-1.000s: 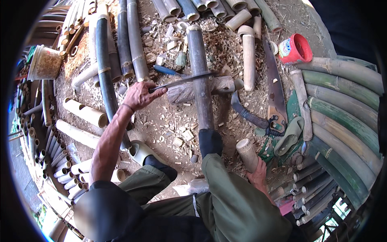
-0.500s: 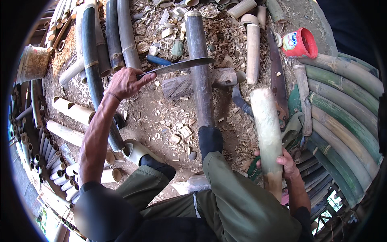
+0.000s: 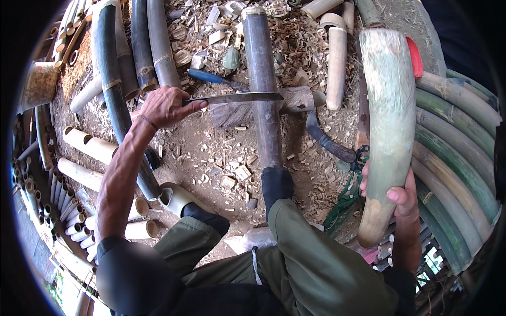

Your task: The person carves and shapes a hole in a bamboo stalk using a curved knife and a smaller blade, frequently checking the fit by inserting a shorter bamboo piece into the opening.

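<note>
My left hand (image 3: 164, 108) is closed round the grip of a machete (image 3: 237, 97); the grip itself is hidden by the fingers. The blade lies nearly level across a dark bamboo pole (image 3: 261, 58), its tip just past the pole's right side. That pole rests over a short wooden log (image 3: 226, 116), and its near end meets my dark-socked foot (image 3: 277, 184). On the right, my right hand (image 3: 403, 197) grips a thick bamboo piece (image 3: 390, 110) near its lower end, thumb in front. The piece is raised and tilted, pale green with a scraped, whitish upper part.
Wood chips and shavings cover the ground. Beyond the pole lies a blue-handled tool (image 3: 205, 77); a curved blade (image 3: 327, 139) lies right of the log. Green bamboo poles (image 3: 448, 126) are stacked at right, dark ones (image 3: 110, 68) at left. A red container (image 3: 416, 58) is mostly hidden.
My right hand has lifted the bamboo piece away from my leg and to the right, so it now covers most of the red container. The machete has swung from slanting to nearly level.
</note>
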### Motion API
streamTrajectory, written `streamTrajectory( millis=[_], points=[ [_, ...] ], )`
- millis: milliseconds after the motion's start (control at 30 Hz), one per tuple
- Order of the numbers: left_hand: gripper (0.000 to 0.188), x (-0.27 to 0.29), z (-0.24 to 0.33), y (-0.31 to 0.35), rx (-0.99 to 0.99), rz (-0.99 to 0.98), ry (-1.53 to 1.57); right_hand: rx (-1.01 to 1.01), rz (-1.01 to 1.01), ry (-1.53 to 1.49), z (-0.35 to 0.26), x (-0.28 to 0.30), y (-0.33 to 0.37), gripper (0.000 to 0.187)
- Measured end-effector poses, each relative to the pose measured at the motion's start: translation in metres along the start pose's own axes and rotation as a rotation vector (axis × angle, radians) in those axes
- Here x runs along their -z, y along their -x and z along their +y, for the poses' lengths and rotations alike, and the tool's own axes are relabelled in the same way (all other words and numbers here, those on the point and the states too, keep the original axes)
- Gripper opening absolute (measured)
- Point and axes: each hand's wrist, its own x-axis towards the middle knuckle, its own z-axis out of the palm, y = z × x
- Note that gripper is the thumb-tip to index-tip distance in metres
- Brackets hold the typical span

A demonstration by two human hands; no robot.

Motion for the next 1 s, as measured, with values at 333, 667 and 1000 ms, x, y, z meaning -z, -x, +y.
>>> streamTrajectory(
  millis=[333,667,1000],
  points=[
    [0.076,-0.022,-0.004,-0.013,-0.039,0.032,0.024,0.425,0.098,1.146,0.02,-0.053,-0.095,0.098],
    [0.062,-0.016,0.004,-0.016,-0.007,-0.104,0.025,1.174,0.332,0.704,0.005,-0.045,-0.12,0.062],
    [0.081,-0.03,-0.016,-0.013,-0.021,-0.071,0.053,1.098,0.438,0.411,-0.069,-0.056,-0.111,0.059]
  ],
)
